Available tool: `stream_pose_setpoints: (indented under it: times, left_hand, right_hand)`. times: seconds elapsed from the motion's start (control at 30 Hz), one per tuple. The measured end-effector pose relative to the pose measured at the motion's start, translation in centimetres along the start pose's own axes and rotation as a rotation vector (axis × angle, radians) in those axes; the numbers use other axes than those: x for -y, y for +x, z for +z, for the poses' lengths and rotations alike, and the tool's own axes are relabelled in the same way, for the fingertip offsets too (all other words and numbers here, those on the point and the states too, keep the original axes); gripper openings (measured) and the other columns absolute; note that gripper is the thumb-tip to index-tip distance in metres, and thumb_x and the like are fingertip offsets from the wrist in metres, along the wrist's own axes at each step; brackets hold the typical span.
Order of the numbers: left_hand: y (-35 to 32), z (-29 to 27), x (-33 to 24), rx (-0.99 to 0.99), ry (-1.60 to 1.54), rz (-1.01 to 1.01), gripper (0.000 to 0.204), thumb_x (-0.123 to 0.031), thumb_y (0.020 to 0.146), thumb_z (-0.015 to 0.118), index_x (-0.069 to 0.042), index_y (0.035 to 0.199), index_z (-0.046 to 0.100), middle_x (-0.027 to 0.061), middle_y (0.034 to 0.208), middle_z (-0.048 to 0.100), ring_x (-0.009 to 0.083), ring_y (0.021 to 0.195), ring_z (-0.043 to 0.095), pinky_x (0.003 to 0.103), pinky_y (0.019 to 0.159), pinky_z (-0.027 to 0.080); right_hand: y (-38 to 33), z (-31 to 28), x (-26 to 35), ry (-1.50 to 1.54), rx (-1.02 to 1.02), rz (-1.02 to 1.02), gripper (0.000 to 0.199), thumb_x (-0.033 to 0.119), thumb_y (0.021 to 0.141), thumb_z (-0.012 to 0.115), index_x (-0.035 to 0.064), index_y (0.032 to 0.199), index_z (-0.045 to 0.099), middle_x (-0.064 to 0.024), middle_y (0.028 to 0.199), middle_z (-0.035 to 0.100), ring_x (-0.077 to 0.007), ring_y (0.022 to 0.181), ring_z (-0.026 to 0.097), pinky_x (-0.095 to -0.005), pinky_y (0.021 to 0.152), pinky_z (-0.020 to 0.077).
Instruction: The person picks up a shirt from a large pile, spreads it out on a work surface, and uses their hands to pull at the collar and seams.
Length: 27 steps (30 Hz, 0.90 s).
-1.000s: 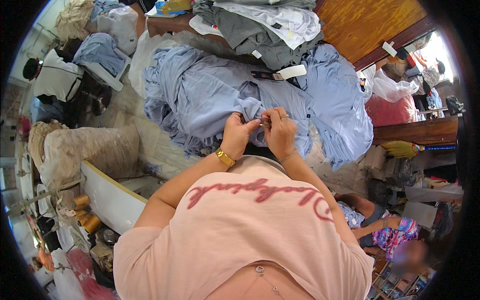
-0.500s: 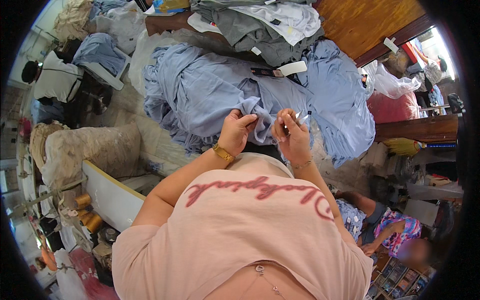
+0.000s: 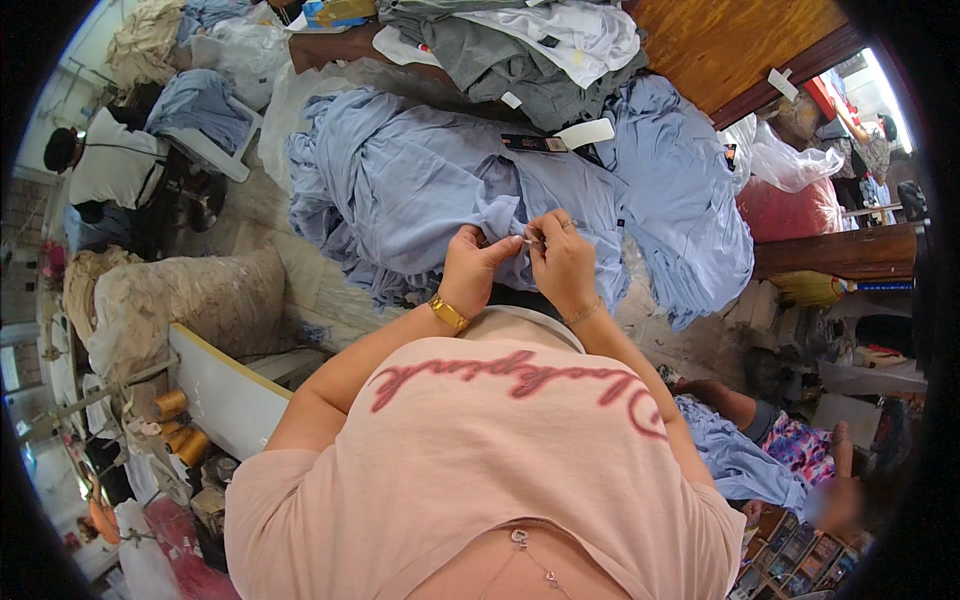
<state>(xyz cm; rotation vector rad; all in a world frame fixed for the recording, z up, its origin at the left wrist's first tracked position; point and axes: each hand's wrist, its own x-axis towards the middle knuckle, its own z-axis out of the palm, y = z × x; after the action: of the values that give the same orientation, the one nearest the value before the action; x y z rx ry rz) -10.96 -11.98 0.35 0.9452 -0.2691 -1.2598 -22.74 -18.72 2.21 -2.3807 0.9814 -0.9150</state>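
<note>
My left hand (image 3: 468,266), with a gold watch at the wrist, is closed on a fold of a light blue knit garment (image 3: 498,214), thumb and fingers pinching it. Right beside it, my right hand (image 3: 562,262) is closed around small metal thread snips (image 3: 530,240); only a bit of the shiny metal shows at its fingertips, close to my left thumb. Under both hands lies a big heap of the same light blue cloth (image 3: 390,180). A dark hang tag (image 3: 532,143) and a white tag (image 3: 585,134) rest on top of it.
Grey and white garments (image 3: 520,50) are piled beyond the heap. A large stuffed sack (image 3: 190,300) and a white board (image 3: 225,385) stand at left, near thread cones (image 3: 180,435). Other people sit at far left and lower right, the latter with blue cloth (image 3: 740,455).
My right hand has moved left to meet my left hand at the fold, and the snips' blades are now mostly hidden. At lower right, the other person's blue cloth has shifted and spread.
</note>
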Motion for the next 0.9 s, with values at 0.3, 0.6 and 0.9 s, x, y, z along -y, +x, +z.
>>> stream_pose_setpoints:
  times: [0.3, 0.6, 0.9]
  left_hand:
    - [0.0, -0.1, 0.2, -0.036, -0.108, -0.073, 0.032, 0.003, 0.074, 0.063, 0.002, 0.103, 0.050, 0.0078, 0.096, 0.058, 0.0144, 0.083, 0.058, 0.025, 0.073, 0.048]
    - [-0.3, 0.2, 0.3, -0.013, 0.099, 0.016, 0.035, -0.002, 0.071, 0.069, 0.003, 0.101, 0.051, 0.0067, 0.091, 0.060, 0.0125, 0.079, 0.058, 0.024, 0.070, 0.047]
    - [-0.1, -0.5, 0.5, -0.021, -0.048, -0.057, 0.029, -0.003, 0.074, 0.067, 0.001, 0.099, 0.052, 0.0061, 0.089, 0.060, 0.0129, 0.078, 0.059, 0.024, 0.069, 0.047]
  right_hand:
    - [-0.6, -0.9, -1.2, 0.663, 0.093, 0.550, 0.010, 0.014, 0.081, 0.057, 0.0042, 0.083, 0.056, -0.0079, 0.068, 0.054, -0.0208, 0.052, 0.048, -0.0277, 0.049, 0.0390]
    - [-0.4, -1.7, 0.5, -0.020, 0.070, -0.021, 0.012, 0.009, 0.067, 0.064, 0.0083, 0.077, 0.059, -0.0057, 0.073, 0.057, -0.0266, 0.060, 0.055, -0.0336, 0.052, 0.0437]
    - [-0.9, -1.1, -0.6, 0.465, -0.031, 0.369, 0.002, 0.004, 0.075, 0.054, 0.0035, 0.075, 0.053, -0.0016, 0.065, 0.048, -0.0082, 0.057, 0.043, -0.0230, 0.051, 0.0364]
